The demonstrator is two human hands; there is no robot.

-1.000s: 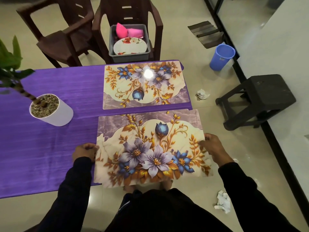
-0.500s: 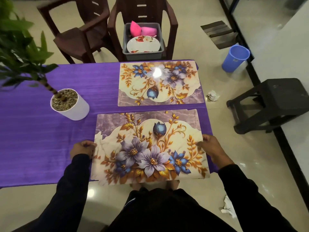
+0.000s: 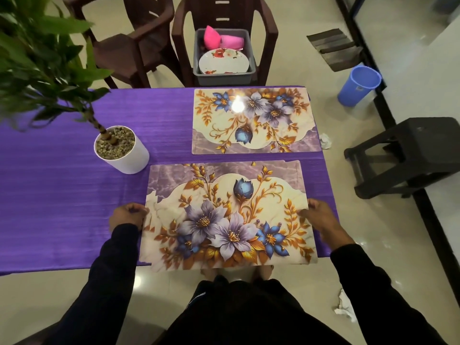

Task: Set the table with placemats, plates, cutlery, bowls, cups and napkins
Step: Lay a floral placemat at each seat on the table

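Purple-clothed table (image 3: 62, 207) spans the view beneath and to the left of both hands, running on well beyond the left hand. Near placemat (image 3: 227, 215), floral on marbled ground, lies between the two hands; its front edge overhangs the table edge toward the person, its far edge sits on the cloth. Second placemat (image 3: 255, 120), same print turned the other way, lies flat on the cloth beyond the hands, apart from the near one by a strip of purple, with a lamp glare on it. Two brown plastic chairs (image 3: 139, 43) stand past the far table edge; the one ahead of the right hand carries a grey tub (image 3: 224, 77) with a flowered plate (image 3: 224, 62) and pink napkins (image 3: 221, 38) inside. Black stool (image 3: 410, 155) on the floor right of the right hand; blue bucket (image 3: 358, 85) further beyond it. Potted plant in a white pot (image 3: 122, 151) stands on the cloth beyond the left hand, just beside the near mat's far left corner. Left hand (image 3: 128, 216) grips the mat's left edge, fingers curled over it. Right hand (image 3: 319, 216) holds the right edge, thumb on top, fingers underneath and hidden. Crumpled white paper scraps (image 3: 344, 307) lie on the floor to the right of the right sleeve.
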